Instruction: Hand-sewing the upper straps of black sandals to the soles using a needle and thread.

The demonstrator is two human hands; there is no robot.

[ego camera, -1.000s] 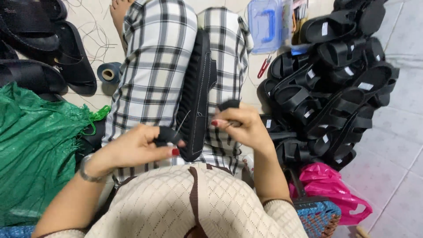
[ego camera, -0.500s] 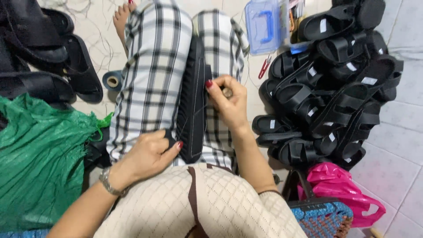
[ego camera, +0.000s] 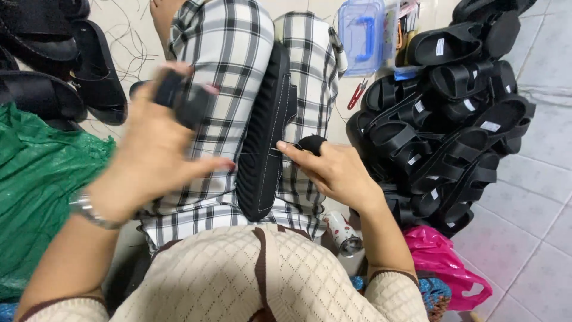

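Item one: black sandal sole (ego camera: 265, 137), stitched along its edge in pale thread, lying lengthwise in the lap between my two legs in plaid trousers (ego camera: 229, 71). I take this sole as the landmark for all else.

Item two: my right hand (ego camera: 333, 170), just right of the sole, its forefinger touching the sole's side. A black cap covers one of its fingers (ego camera: 311, 143). The fingers are half curled, not spread. I cannot tell whether they pinch the thread.

Item three: my left hand (ego camera: 158, 146), raised left of the sole and apart from it, blurred. Fingers loosely spread, black guards on the tips. I cannot tell whether anything is held. A metal watch (ego camera: 89, 209) sits on its wrist.

Item four: heap of finished black sandals (ego camera: 453, 125), right of the sole, on the tiled floor.

Item five: clear blue plastic box (ego camera: 362, 33), beyond the sole, upper right; red snips (ego camera: 356, 94) just below it.

Item six: green sack (ego camera: 42, 191), far left of the sole.

Item seven: pink plastic bag (ego camera: 444, 262), lower right of the sole.
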